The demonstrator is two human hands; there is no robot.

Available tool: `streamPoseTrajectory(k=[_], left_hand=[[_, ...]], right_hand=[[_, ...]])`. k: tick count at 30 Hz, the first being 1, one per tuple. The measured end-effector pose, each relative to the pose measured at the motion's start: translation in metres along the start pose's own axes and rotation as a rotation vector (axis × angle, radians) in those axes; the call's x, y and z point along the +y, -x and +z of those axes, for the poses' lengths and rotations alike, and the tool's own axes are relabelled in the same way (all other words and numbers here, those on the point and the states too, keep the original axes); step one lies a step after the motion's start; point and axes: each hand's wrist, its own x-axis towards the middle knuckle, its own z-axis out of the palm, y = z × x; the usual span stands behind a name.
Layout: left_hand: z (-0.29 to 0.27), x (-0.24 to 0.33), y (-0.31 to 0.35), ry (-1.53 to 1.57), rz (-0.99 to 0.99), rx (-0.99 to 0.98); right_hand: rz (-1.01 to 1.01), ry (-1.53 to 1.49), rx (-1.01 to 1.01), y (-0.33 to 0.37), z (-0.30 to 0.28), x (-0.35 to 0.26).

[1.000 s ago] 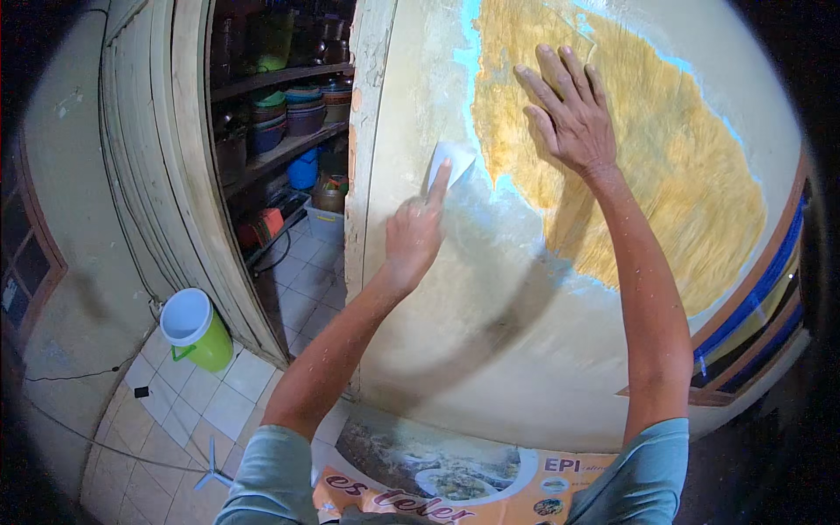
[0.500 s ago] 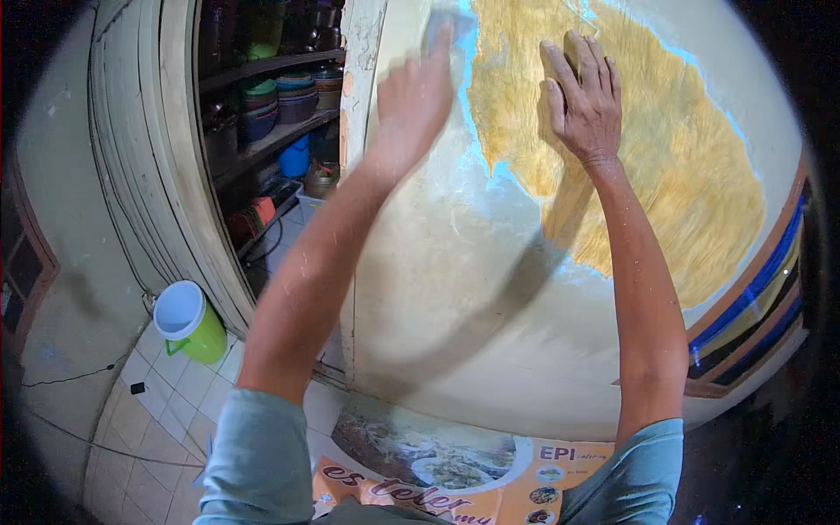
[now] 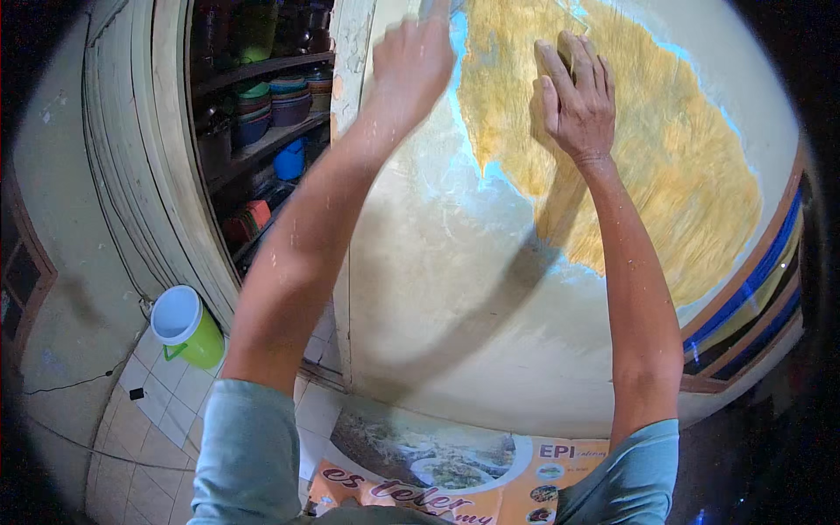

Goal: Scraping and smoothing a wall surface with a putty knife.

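My left hand (image 3: pixel 413 68) is closed, slightly blurred, high on the wall (image 3: pixel 420 297) beside the door frame. From its fingers a flat grey tool (image 3: pixel 437 8) reaches up to the top edge of the picture. Most of the tool is hidden or cut off, so its exact kind cannot be made out. My right hand (image 3: pixel 579 101) lies with fingers stretched against a large bare yellow-brown patch (image 3: pixel 665 175), holding nothing. Around that patch the pale surface breaks off in a ragged edge, with a light blue layer (image 3: pixel 495 171) showing along it.
To the left, a doorway opens on shelves (image 3: pixel 262 144) with stacked bowls and pots. A green bucket (image 3: pixel 198 337) stands on the tiled floor by the door frame (image 3: pixel 166 175). Below me lies an orange printed banner (image 3: pixel 516 503). A wood-framed window (image 3: pixel 744 306) is at the right.
My left hand has moved slightly up with the grey tool, which is now mostly beyond the top edge. My right hand stays on the same spot of the patch. The whole view has shifted slightly.
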Motion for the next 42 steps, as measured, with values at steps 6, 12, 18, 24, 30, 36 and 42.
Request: streamPoseTrajectory(k=[6,12,18,24,30,36,42], left_hand=[[0.027,0.003,0.036,0.033,-0.038,0.044],[0.022,0.010,0.241,0.053,-0.125,-0.363],[0.007,0.010,0.127,0.015,-0.171,-0.257],[0.003,0.004,0.034,-0.024,0.023,0.075],[0.024,0.029,0.205,0.039,-0.169,-0.441],[0.034,0.044,0.280,0.235,-0.210,-0.447],[0.034,0.068,0.167,0.205,-0.137,-0.197]], right_hand=[[-0.014,-0.004,0.018,0.000,-0.004,0.000],[0.009,-0.014,0.041,-0.001,0.000,0.002],[0.011,-0.016,0.039,-0.001,0.000,0.000],[0.010,-0.031,0.056,-0.002,0.000,-0.004],[0.016,-0.006,0.034,-0.001,-0.007,0.001],[0.007,-0.026,0.058,0.000,-0.006,-0.005],[-0.030,-0.012,0.073,-0.004,-0.002,0.000]])
